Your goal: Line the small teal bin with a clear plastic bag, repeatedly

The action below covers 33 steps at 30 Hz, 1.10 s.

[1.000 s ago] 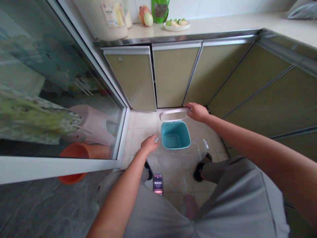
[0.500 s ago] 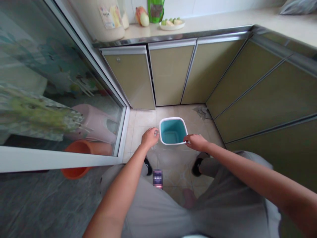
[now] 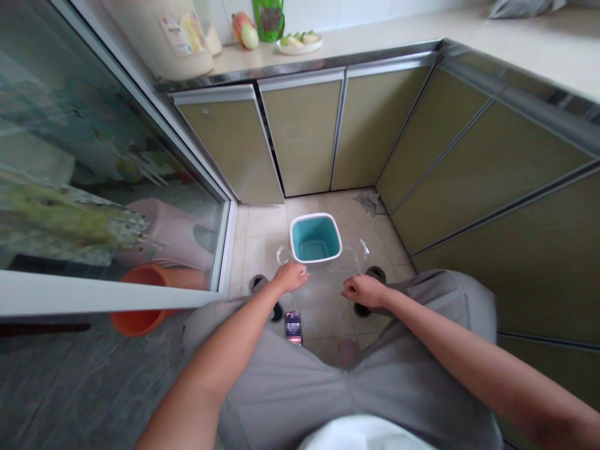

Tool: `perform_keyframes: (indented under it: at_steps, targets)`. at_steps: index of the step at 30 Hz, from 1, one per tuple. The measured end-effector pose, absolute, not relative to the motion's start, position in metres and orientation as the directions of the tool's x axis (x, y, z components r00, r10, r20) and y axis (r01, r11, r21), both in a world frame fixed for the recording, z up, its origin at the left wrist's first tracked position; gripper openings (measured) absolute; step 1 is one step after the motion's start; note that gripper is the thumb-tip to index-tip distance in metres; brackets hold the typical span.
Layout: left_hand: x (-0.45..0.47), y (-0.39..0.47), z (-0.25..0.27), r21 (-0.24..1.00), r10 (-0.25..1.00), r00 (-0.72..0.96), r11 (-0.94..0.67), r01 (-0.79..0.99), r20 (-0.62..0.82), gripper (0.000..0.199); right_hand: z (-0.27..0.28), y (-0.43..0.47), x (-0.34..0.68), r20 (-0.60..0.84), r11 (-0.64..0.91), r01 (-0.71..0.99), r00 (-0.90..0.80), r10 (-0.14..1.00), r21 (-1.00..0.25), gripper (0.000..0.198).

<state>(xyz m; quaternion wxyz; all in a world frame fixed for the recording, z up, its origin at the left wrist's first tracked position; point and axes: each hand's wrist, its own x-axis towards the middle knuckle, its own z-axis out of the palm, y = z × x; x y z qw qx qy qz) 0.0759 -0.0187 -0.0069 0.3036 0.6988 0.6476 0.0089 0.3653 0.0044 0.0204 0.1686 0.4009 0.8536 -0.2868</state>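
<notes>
A square bin with a teal inside and white rim (image 3: 316, 259) stands on the tiled floor. A thin clear plastic bag (image 3: 364, 247) lies or hangs at the bin's near side, its shiny edges showing to the left and right; most of its outline is too faint to follow. My left hand (image 3: 291, 277) is closed in a fist just below the bin's near left corner, gripping the clear plastic. On the other side, my right hand (image 3: 363, 290) is also closed on the plastic, lower and to the right of the bin. Neither hand touches the rim.
A phone (image 3: 293, 327) lies on the floor between my feet. Cabinet doors (image 3: 300, 137) border the far and right sides. Left is a glass sliding door (image 3: 187, 156), with an orange bucket (image 3: 140, 320) by it. A grey crumpled cloth (image 3: 371, 203) lies in the corner.
Both hands have come away from the bin's rim and drawn back toward me, closing into fists. More clear plastic shows beside the bin. The view has shifted slightly right.
</notes>
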Motion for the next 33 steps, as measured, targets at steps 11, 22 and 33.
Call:
perform_keyframes:
  at_steps: [11,22,33]
  targets:
    - [0.064,-0.047,-0.061,0.403,0.766,0.025,0.31,0.861,-0.642,0.014,0.009,0.015,0.371,-0.593,0.492,0.798,-0.594,0.544,-0.348,0.037]
    - [0.066,-0.026,0.011,0.674,0.842,0.112,0.335,0.658,-0.528,0.033,0.05,0.044,0.378,-0.466,0.31,0.746,-0.627,0.624,-0.589,0.059]
    - [0.046,-0.066,0.354,0.895,0.923,0.134,-0.383,0.227,0.361,0.08,0.369,0.041,0.387,0.485,0.533,-0.128,-0.627,0.609,-0.836,0.07]
